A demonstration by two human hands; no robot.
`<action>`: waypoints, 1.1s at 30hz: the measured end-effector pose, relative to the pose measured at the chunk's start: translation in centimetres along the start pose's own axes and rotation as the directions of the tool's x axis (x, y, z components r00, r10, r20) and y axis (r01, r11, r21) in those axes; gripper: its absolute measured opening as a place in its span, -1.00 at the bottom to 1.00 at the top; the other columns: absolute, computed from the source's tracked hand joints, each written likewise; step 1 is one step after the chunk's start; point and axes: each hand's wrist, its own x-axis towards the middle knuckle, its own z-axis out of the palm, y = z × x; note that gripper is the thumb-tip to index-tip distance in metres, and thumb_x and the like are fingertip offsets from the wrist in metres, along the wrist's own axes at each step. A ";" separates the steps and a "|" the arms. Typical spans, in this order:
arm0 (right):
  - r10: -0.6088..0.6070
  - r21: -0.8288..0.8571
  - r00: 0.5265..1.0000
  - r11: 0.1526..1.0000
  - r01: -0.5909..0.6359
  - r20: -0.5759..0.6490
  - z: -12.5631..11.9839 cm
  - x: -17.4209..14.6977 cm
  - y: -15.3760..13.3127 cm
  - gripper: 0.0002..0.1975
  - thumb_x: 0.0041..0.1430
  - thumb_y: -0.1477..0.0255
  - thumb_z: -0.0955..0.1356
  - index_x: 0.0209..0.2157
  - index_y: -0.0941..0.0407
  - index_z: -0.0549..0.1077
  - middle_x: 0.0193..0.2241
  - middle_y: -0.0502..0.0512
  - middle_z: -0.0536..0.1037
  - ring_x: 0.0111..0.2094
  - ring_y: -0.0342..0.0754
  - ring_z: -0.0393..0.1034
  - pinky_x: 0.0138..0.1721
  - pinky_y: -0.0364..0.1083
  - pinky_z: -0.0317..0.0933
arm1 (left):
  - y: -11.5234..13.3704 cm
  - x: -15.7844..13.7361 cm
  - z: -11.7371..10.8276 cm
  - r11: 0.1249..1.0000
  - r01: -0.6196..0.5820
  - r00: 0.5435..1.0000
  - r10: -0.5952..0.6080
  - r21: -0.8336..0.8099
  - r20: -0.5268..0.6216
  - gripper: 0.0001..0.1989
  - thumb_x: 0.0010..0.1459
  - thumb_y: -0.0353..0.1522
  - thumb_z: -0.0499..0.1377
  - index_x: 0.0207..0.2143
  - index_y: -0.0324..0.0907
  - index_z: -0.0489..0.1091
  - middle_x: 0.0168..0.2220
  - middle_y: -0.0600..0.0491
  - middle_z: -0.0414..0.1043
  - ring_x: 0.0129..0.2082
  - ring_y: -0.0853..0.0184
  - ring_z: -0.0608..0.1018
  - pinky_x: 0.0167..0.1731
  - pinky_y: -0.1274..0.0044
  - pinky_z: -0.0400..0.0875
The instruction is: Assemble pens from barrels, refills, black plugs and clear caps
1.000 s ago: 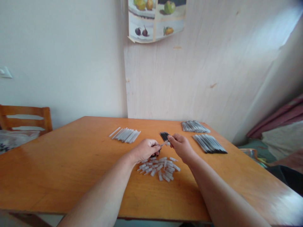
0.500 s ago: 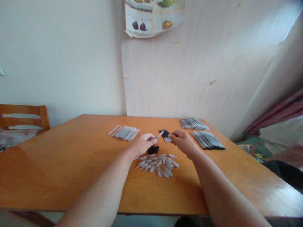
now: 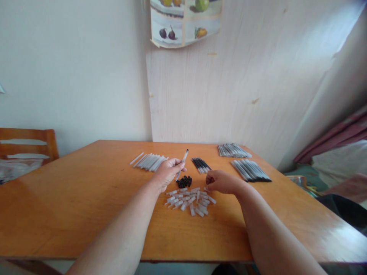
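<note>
My left hand (image 3: 169,172) is closed round a clear pen (image 3: 185,156), held tilted with a black plug at its upper end and a dark tip at its lower end. Over the far right edge of a pile of clear pen caps (image 3: 192,200), my right hand (image 3: 219,182) has its fingers curled together at one cap, which they partly hide. Small black plugs (image 3: 185,181) lie heaped just below the left hand. Beyond the hands is a row of black-ended refills (image 3: 201,165).
White translucent pen barrels (image 3: 149,162) lie in a row at the left. At the right are a row of pens with black ends (image 3: 251,170) and a bagged bundle of pens (image 3: 234,150). A wooden chair (image 3: 51,143) stands past the left of the wooden table (image 3: 86,206).
My right hand has come away from the refills and down to the caps. My left hand has shifted slightly left, turning the pen more upright; its black-plugged end now shows.
</note>
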 end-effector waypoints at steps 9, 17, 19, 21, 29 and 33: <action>0.009 -0.071 0.998 0.997 -0.013 -0.056 0.4 0.3 -0.4 -0.84 -0.17 0.61 0.35 -0.46 0.18 0.51 -0.49 0.05 0.54 -0.48 -0.13 0.32 -0.48 -0.19 0.05 | 0.3 -0.2 0.1 1.000 0.000 1.000 0.000 0.006 -0.013 -0.67 0.00 -0.16 0.23 -0.33 -0.26 0.44 -0.38 -0.02 0.54 -0.56 0.49 0.29 -0.50 0.59 0.15; -0.003 0.071 0.959 0.997 0.024 -0.283 0.5 0.8 -0.8 -0.91 -0.11 0.54 0.31 -0.47 0.15 0.45 -0.57 -0.02 0.46 -0.53 -0.16 0.26 -0.49 -0.18 0.06 | 0.0 0.4 -0.1 0.991 -0.027 0.992 0.011 -0.131 -0.122 -0.69 -0.02 -0.20 0.27 -0.31 -0.23 0.39 -0.41 0.02 0.52 -0.54 0.48 0.35 -0.52 0.61 0.16; 0.065 0.291 0.948 0.956 0.030 -0.311 0.8 0.7 -1.3 -0.93 -0.08 0.50 0.33 -0.44 0.14 0.41 -0.58 -0.03 0.44 -0.55 -0.17 0.25 -0.52 -0.19 0.09 | 0.1 0.4 -0.1 0.985 -0.027 0.988 -0.001 -0.173 -0.157 -0.70 -0.03 -0.21 0.28 -0.31 -0.22 0.36 -0.41 0.02 0.52 -0.53 0.47 0.38 -0.52 0.61 0.17; 0.092 0.510 0.957 0.858 0.065 -0.277 1.2 0.6 -2.0 -0.90 -0.06 0.46 0.36 -0.42 0.14 0.38 -0.58 -0.04 0.44 -0.56 -0.18 0.28 -0.51 -0.19 0.15 | 0.2 0.4 -0.1 0.977 -0.033 0.984 -0.005 -0.210 -0.180 -0.69 -0.03 -0.20 0.29 -0.33 -0.22 0.34 -0.40 0.01 0.52 -0.50 0.46 0.42 -0.51 0.62 0.20; 0.162 0.885 0.976 0.463 0.057 -0.147 2.9 0.6 -4.3 -0.82 -0.05 0.45 0.44 -0.38 0.19 0.39 -0.48 0.07 0.53 -0.51 -0.21 0.39 -0.46 -0.23 0.28 | -0.2 0.9 -0.5 0.938 -0.061 0.972 -0.021 -0.340 -0.233 -0.66 -0.08 -0.24 0.34 -0.33 -0.22 0.31 -0.39 0.01 0.51 -0.43 0.41 0.51 -0.42 0.57 0.34; 0.173 0.957 0.983 0.290 0.014 -0.067 3.6 0.9 -4.6 -0.88 0.01 0.50 0.42 -0.40 0.18 0.39 -0.43 0.14 0.57 -0.46 -0.19 0.46 -0.41 -0.23 0.35 | -0.2 1.0 -0.5 0.918 -0.070 0.974 -0.021 -0.390 -0.224 -0.68 -0.05 -0.27 0.32 -0.32 -0.23 0.31 -0.37 0.00 0.52 -0.42 0.41 0.52 -0.39 0.56 0.36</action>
